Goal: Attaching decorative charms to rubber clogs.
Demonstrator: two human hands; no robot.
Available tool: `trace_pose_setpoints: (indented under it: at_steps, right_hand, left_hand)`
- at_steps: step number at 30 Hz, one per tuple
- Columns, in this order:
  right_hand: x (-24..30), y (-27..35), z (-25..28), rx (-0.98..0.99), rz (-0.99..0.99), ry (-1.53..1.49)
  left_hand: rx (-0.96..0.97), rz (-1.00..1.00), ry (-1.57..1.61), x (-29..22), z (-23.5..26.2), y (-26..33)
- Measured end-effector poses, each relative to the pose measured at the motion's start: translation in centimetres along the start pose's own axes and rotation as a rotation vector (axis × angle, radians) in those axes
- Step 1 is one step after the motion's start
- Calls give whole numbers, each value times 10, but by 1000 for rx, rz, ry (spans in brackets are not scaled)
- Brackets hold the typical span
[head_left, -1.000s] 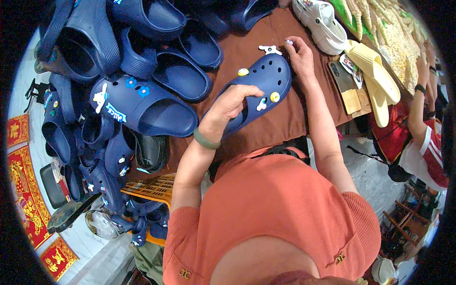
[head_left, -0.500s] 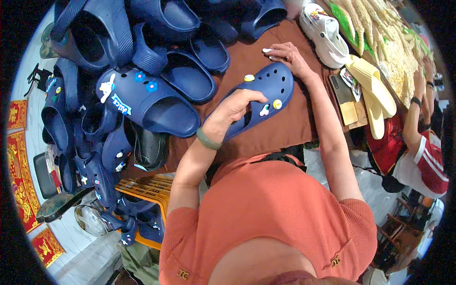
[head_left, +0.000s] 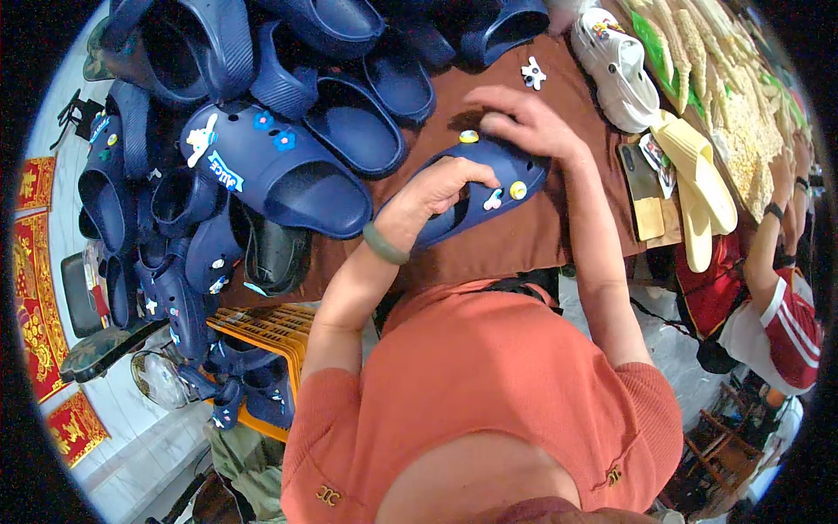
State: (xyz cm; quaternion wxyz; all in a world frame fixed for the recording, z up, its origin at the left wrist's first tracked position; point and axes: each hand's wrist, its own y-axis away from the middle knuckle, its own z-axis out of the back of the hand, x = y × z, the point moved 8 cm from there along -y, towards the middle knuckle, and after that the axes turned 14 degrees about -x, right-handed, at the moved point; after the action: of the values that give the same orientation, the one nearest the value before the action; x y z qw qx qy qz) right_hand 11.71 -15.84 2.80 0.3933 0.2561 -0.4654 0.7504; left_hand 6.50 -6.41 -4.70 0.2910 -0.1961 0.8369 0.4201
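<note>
Downward, we look over a brown cloth (head_left: 524, 249), where our hands are at a navy clog (head_left: 508, 172), its toe pointing up and to the right. Our left hand (head_left: 435, 189) is clamped on it at the opening, one digit laid over the upper, the other fingers partly hidden; the grip probably steadies the shoe and keeps its top facing us. Our right hand (head_left: 541, 127), blurred, arches over the toe with its fingers pointing left. We cannot tell whether those fingers are together or apart, or hold anything.

On the upper sit two yellow charms (head_left: 518, 189) and a small pale charm (head_left: 493, 201). Beyond the right hand, a loose white charm (head_left: 532, 74) lies on the cloth, perhaps left there for easy reach.

To our left, a decorated clog (head_left: 262, 175) rests against a navy heap (head_left: 353, 127), likely piled to save room. To our right, a white clog (head_left: 642, 103), a dark flat case (head_left: 632, 166) and cream slippers (head_left: 691, 175) sit together, seemingly kept out of the hands' way.
</note>
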Motion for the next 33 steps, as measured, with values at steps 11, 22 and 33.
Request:
trace_pose_setpoints:
  at_steps: [11, 22, 33]
  right_hand:
    - [-16, 8, -42, 299, -191, 339]
    - [2, 2, -26, -21, -34, 162]
    - [39, 8, -23, -112, 241, 363]
  left_hand:
    - [-27, -66, 38, -3, 1, -6]
    - [14, -34, -9, 4, 2, -12]
    - [-28, -76, 32, 4, 10, -13]
